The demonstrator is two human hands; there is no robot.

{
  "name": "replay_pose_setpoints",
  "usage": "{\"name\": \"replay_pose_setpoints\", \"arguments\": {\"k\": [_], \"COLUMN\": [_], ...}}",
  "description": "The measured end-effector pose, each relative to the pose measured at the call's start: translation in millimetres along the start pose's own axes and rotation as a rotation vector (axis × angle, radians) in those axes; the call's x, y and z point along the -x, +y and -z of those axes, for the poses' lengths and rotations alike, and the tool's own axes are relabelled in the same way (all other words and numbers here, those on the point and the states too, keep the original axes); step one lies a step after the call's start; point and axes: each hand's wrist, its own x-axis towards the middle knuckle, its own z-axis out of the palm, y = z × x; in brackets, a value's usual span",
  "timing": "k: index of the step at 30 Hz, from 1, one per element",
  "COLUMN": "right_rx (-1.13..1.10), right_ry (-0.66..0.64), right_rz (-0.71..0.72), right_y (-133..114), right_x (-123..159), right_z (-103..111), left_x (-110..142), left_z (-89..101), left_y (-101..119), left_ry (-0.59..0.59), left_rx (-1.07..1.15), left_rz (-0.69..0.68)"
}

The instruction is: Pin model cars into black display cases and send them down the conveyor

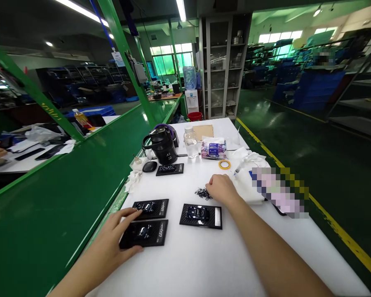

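Left hand (125,231) lying on two black carbon-pattern display cards (144,233), fingers spread wide apart, not clamped on the cards, each card with a dark model car on it. Long axis of the cards running left to right across the white table (185,268). Right hand (221,189) with fingers close together and curled, nothing held as far as visible, just beside a small heap of black wire-like pieces (203,193), the heap lying on the left of these fingers. A third card (200,216) just below right hand, much nearer to it than to left hand. Farther up the table, a clear plastic bottle (191,144) with clear liquid inside, and a black electric kettle (160,144), its inside hidden.
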Motion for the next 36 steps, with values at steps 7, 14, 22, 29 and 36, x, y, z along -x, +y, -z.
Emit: {"name": "replay_pose_setpoints", "arguments": {"k": [7,14,22,29,36], "right_rx": [-0.008,-0.361,-0.744,-0.831,-0.910], "right_ry": [-0.033,0.083,0.067,0.007,-0.075], "right_rz": [-0.003,0.264,0.485,0.401,0.319], "right_y": [-3.2,-16.3,-37.5,-41.5,-42.0], "right_x": [-0.7,18.8,53.8,61.8,65.4], "right_z": [0.4,22.4,27.8,23.6,24.0], "left_x": [-27.1,-85.0,-103.4,-93.1,-92.1], "left_z": [12.3,33.2,-9.6,-4.9,-1.7], "left_y": [-1.4,93.9,134.1,131.3,127.5], "left_ry": [0.024,0.070,0.296,0.320,0.201], "left_rx": [-0.082,0.179,0.548,0.589,0.579], "left_rz": [-0.059,-0.217,-0.249,-0.291,-0.251]}}
